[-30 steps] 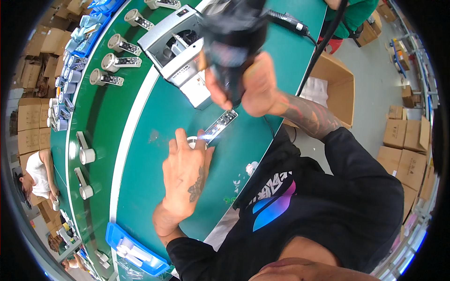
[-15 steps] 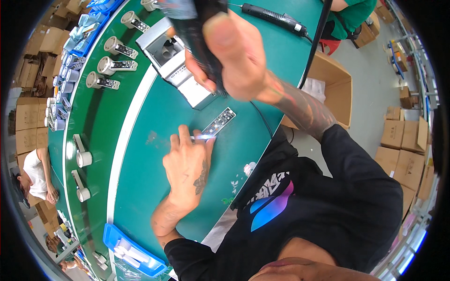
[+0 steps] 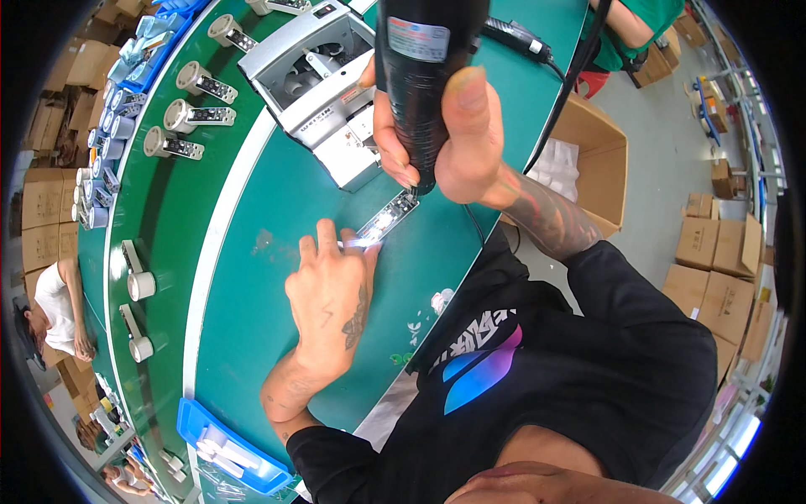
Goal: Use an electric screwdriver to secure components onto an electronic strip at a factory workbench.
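My right hand [image 3: 470, 143] grips a black electric screwdriver [image 3: 420, 101] held upright, thumb on one side and fingers wrapped round the other. Its lower end is at the far end of a narrow device part with a bare circuit board [image 3: 388, 218], lying slantwise on the green table. I cannot see the bit's tip clearly. Fingers of my left hand [image 3: 329, 302] pinch the near end of this part and keep it against the tabletop. Just beyond stands a grey metal machine [image 3: 306, 126] with an open top and a white front block [image 3: 346, 160].
Left of the table runs a green conveyor belt [image 3: 168, 244] carrying several white round-headed units [image 3: 178, 116]. A blue tray [image 3: 189, 412] with white parts sits near left. Another electric screwdriver [image 3: 516, 38] lies at the back. A cardboard box [image 3: 609, 160] stands right; a person [image 3: 57, 307] is across the belt.
The screwdriver in my right hand has come away from the grey machine, down and to the right, onto the circuit board's far end. My left hand still holds the part in place.
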`<state>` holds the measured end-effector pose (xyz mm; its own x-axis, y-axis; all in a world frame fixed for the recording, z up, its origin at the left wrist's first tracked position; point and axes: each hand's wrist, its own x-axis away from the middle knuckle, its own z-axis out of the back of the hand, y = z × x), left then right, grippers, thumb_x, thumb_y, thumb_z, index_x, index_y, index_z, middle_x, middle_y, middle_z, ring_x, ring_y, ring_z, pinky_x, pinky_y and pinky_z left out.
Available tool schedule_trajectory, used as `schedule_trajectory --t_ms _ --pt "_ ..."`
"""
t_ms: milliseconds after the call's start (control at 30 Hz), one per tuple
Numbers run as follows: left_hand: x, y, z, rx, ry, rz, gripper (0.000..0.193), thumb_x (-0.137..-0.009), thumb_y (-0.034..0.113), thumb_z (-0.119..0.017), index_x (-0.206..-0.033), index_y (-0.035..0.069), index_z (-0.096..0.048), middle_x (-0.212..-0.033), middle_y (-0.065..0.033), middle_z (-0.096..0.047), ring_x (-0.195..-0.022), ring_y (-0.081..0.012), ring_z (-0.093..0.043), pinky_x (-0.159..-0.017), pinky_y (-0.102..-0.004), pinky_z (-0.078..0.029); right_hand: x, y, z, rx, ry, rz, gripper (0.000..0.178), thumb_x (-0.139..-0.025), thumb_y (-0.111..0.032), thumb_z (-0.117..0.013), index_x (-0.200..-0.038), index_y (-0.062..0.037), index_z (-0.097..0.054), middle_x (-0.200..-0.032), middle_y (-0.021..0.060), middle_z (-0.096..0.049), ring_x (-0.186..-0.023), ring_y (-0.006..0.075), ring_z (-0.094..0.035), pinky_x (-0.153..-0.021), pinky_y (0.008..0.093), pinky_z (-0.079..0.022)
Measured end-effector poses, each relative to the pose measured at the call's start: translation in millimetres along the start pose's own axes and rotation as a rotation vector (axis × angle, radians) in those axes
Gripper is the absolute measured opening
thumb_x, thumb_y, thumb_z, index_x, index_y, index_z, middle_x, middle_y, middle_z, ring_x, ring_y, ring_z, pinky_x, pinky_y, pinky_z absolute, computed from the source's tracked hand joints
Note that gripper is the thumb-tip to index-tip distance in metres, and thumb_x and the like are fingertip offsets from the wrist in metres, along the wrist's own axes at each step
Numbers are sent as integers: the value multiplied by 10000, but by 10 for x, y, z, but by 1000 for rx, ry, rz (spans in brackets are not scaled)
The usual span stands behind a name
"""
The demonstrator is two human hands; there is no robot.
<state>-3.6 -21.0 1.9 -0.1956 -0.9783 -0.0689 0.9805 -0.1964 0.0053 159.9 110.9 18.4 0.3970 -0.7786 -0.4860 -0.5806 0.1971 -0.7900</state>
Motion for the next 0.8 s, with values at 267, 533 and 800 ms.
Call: schedule_trajectory --t_ms 267,533,800 --pt "17 18 -9 -23 0 18 311 -873 301 -774 -943 4 -712 -974 -94 -537 -814 -242 -612 -486 -345 -548 49 -5 51 37 4 58 741 -1029 -674 -401 -1245 24 -522 -672 76 -577 -473 78 -489 -445 235 -394" --pt "23 46 -5 -23 7 20 308 -874 291 -771 -926 -3 -696 -976 -94 -540 -815 -251 -618 -482 -350 -549 81 39 66 -9 -22 58 717 -1033 -638 -448 -1258 40 -503 -718 93 -589 -493 83 -495 -456 242 -395" --pt "11 53 -17 -15 -17 46 271 -905 293 -746 -883 28 -695 -966 -108 -576 -807 -271 -628 -521 -394 -539 237 -11 -37 118 57 -116 1004 -748 -916 -570 -1124 12 -495 -655 54 -557 -467 98 -506 -428 240 -417"
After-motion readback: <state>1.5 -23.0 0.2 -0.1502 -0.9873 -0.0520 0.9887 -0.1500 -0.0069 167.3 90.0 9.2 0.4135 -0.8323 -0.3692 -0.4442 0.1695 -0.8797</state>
